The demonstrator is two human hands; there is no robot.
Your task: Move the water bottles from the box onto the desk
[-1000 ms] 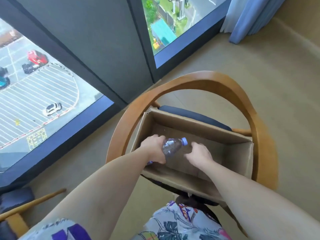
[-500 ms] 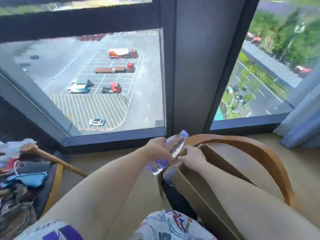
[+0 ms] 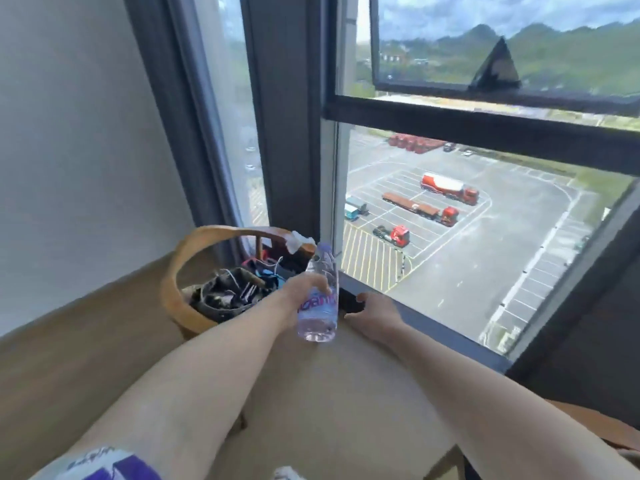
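The water bottle stands upright in the air above the floor, cap up, gripped around its middle by the left hand. Just right of the bottle, the right hand hangs released, fingers loosely spread, grasping nothing. Left of the bottle sits a wooden chair piled with clothes. Behind the bottle is the window.
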